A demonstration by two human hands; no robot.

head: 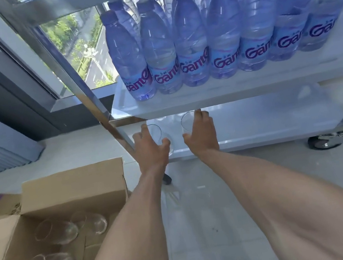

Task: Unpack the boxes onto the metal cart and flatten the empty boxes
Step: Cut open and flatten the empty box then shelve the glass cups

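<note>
Head view: my left hand (150,143) and right hand (201,133) each curl around a glass (155,132) on the cart's (257,136) lowest shelf, mid-frame; open box (53,227) of glasses sits lower left

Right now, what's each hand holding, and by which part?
Left hand grips a clear glass by its side wall, on the cart's bottom shelf. Right hand rests against a second glass; whether it grips it cannot be told.
</note>
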